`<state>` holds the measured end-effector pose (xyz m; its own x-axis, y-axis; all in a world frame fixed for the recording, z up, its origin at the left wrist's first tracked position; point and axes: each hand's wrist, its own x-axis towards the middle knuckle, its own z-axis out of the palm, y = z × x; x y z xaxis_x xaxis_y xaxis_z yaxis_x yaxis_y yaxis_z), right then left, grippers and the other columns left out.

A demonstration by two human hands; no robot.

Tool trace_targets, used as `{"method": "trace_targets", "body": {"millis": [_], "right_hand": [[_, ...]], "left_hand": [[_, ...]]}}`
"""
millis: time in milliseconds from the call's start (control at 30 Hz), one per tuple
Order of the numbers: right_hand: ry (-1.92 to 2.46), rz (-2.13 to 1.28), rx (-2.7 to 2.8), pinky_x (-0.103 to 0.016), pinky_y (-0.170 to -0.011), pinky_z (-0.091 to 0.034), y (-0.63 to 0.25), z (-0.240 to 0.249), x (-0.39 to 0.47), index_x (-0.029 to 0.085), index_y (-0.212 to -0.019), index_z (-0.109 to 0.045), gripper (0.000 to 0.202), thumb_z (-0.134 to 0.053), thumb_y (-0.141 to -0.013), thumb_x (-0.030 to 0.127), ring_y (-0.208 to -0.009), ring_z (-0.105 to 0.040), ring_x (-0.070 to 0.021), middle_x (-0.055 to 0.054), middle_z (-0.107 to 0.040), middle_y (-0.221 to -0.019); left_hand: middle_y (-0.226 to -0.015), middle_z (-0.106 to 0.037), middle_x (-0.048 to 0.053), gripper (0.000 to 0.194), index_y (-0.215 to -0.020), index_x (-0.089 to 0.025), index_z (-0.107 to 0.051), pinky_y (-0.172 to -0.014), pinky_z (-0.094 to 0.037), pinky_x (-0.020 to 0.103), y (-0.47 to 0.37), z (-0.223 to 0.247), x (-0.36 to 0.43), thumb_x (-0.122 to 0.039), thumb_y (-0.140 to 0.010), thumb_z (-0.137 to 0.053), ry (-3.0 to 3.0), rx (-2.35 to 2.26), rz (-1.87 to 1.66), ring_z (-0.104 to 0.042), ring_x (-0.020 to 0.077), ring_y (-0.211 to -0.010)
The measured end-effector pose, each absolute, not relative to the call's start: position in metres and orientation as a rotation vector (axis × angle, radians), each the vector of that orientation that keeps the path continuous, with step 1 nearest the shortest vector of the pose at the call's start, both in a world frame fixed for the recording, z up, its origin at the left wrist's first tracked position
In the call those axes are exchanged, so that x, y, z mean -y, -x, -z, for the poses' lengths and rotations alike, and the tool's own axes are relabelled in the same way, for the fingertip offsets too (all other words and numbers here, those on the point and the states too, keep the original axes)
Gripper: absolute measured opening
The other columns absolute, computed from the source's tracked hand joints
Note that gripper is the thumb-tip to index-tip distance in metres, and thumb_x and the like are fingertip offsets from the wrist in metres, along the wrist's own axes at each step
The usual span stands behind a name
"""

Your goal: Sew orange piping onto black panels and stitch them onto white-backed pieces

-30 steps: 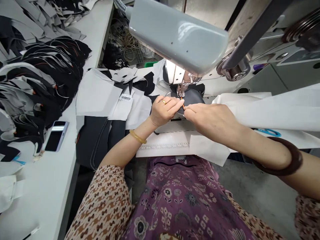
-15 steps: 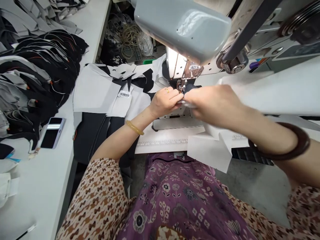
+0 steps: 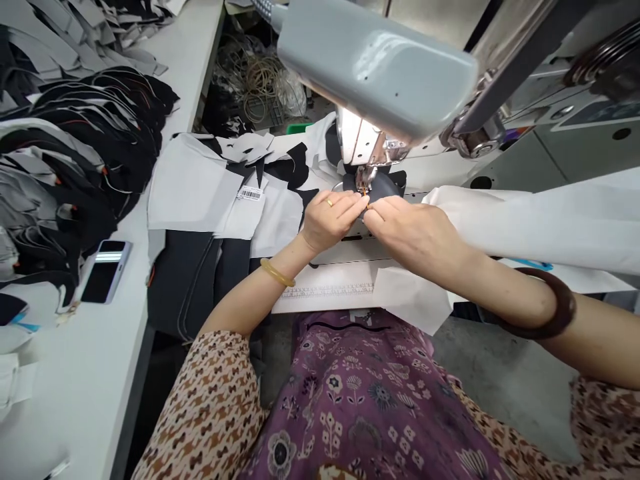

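A dark fabric piece [image 3: 384, 189] lies under the presser foot [image 3: 366, 176] of a sewing machine [image 3: 376, 67]. A small bit of orange shows at its edge, close to the needle. My left hand [image 3: 330, 219], with a ring on one finger, pinches the near edge of this piece just left of the foot. Closed beside it, my right hand [image 3: 415, 230] grips the same edge, its fingertips almost touching the left ones. The fingers hide most of the held edge. A white sheet [image 3: 417, 300] hangs over the table's front edge below my right hand.
White and dark cut pieces [image 3: 193, 187], one with a barcode label [image 3: 250, 193], lie left of the machine. On the side table [image 3: 75, 373] are heaped black pieces [image 3: 120, 100] and a phone [image 3: 106, 271]. Long white material [image 3: 565, 213] stretches out at the right.
My right hand has come lower and lost its motion blur. More of the dark fabric now shows flat around the presser foot. My left hand stays near the foot, and the whole view has shifted slightly.
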<state>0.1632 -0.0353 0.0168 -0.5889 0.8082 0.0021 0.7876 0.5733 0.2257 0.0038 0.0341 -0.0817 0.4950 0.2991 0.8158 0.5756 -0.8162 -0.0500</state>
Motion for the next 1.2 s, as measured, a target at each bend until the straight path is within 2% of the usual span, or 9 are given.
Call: {"method": "trace_targets", "body": {"millis": [133, 233, 300, 400, 567, 667, 800, 967, 1200], "right_hand": [[-1.508, -0.257, -2.613, -0.025, -0.048, -0.013, -0.171, -0.021, 0.043, 0.015, -0.084, -0.053, 0.016, -0.037, -0.084, 0.017, -0.066, -0.044, -0.0143, -0.007, -0.054, -0.078], [-1.558, 0.086, -2.348, -0.025, -0.048, -0.014, -0.191, -0.02, 0.044, 0.019, -0.086, -0.054, 0.02, -0.049, -0.079, 0.037, -0.053, -0.037, -0.0119, -0.004, -0.056, -0.07], [-1.568, 0.351, -2.22, -0.024, -0.049, -0.017, -0.206, -0.01, 0.042, 0.022, -0.083, -0.055, 0.024, -0.051, -0.074, 0.043, -0.055, -0.041, -0.0127, -0.002, -0.059, -0.073], [-1.646, 0.625, -2.322, -0.023, -0.053, -0.024, -0.221, 0.014, 0.04, 0.02, -0.081, -0.053, 0.018, -0.048, -0.071, 0.034, -0.07, -0.05, -0.0138, -0.001, -0.06, -0.087], [-1.868, 0.851, -2.367, -0.022, -0.055, -0.03, -0.221, 0.019, 0.045, 0.017, -0.079, -0.042, 0.015, -0.047, -0.067, 0.024, -0.061, -0.045, -0.0104, 0.0, -0.053, -0.072], [-1.957, 0.729, -2.316, -0.023, -0.054, -0.03, -0.217, -0.009, 0.044, 0.017, -0.086, -0.042, 0.019, -0.046, -0.07, 0.024, -0.061, -0.044, -0.011, -0.002, -0.054, -0.075], [-1.793, 0.324, -2.308, -0.025, -0.054, -0.025, -0.207, -0.046, 0.036, 0.018, -0.09, -0.051, 0.038, -0.057, -0.068, 0.049, -0.058, -0.039, -0.0109, -0.004, -0.054, -0.073], [-1.629, -0.001, -2.299, -0.026, -0.06, -0.021, -0.188, -0.07, 0.03, 0.014, -0.08, -0.061, 0.019, -0.057, -0.068, 0.029, -0.068, -0.048, -0.011, -0.001, -0.049, -0.063], [-1.637, -0.054, -2.538, -0.026, -0.057, -0.02, -0.178, -0.077, 0.022, 0.013, -0.075, -0.058, 0.02, -0.053, -0.072, 0.032, -0.066, -0.042, -0.0076, -0.002, -0.053, -0.075]], "left_hand": [[-0.087, -0.071, 0.004, 0.022, -0.098, -0.02, -0.062, -0.072, -0.043, 0.03, -0.003, 0.082, -0.036, -0.02, -0.092, -0.042, 2.469, 0.764, 1.18, -0.065, 0.0146, -0.09], [-0.09, -0.071, 0.005, 0.019, -0.093, -0.02, -0.062, -0.072, -0.044, 0.032, -0.002, 0.083, -0.037, -0.019, -0.091, -0.044, 2.518, 0.743, 1.164, -0.065, 0.0157, -0.093], [-0.089, -0.071, 0.005, 0.019, -0.089, -0.019, -0.062, -0.071, -0.044, 0.032, -0.002, 0.081, -0.037, -0.018, -0.091, -0.043, 2.527, 0.745, 1.151, -0.065, 0.0158, -0.091], [-0.09, -0.07, 0.005, 0.024, -0.08, -0.018, -0.06, -0.067, -0.043, 0.031, -0.002, 0.075, -0.036, -0.017, -0.091, -0.039, 2.536, 0.687, 1.076, -0.064, 0.0142, -0.083], [-0.088, -0.067, 0.005, 0.026, -0.073, -0.018, -0.055, -0.065, -0.04, 0.031, -0.005, 0.062, -0.033, -0.02, -0.091, -0.036, 2.575, 0.612, 0.995, -0.058, 0.0139, -0.072], [-0.072, -0.061, 0.005, 0.024, -0.082, -0.018, -0.055, -0.062, -0.036, 0.033, -0.009, 0.058, -0.034, -0.024, -0.092, -0.034, 2.576, 0.676, 0.926, -0.053, 0.0165, -0.068], [-0.064, -0.052, 0.004, 0.032, -0.073, -0.019, -0.052, -0.06, -0.034, 0.033, -0.014, 0.057, -0.041, -0.028, -0.094, -0.03, 2.561, 0.671, 0.919, -0.049, 0.0169, -0.064], [-0.061, -0.05, 0.002, 0.036, -0.07, -0.02, -0.05, -0.057, -0.035, 0.032, -0.011, 0.052, -0.048, -0.031, -0.095, -0.027, 2.575, 0.586, 0.911, -0.046, 0.0146, -0.058], [-0.066, -0.056, 0.004, 0.038, -0.08, -0.019, -0.055, -0.063, -0.042, 0.034, -0.007, 0.059, -0.052, -0.035, -0.095, -0.024, 2.665, 0.649, 0.946, -0.054, 0.0162, -0.064]]}}
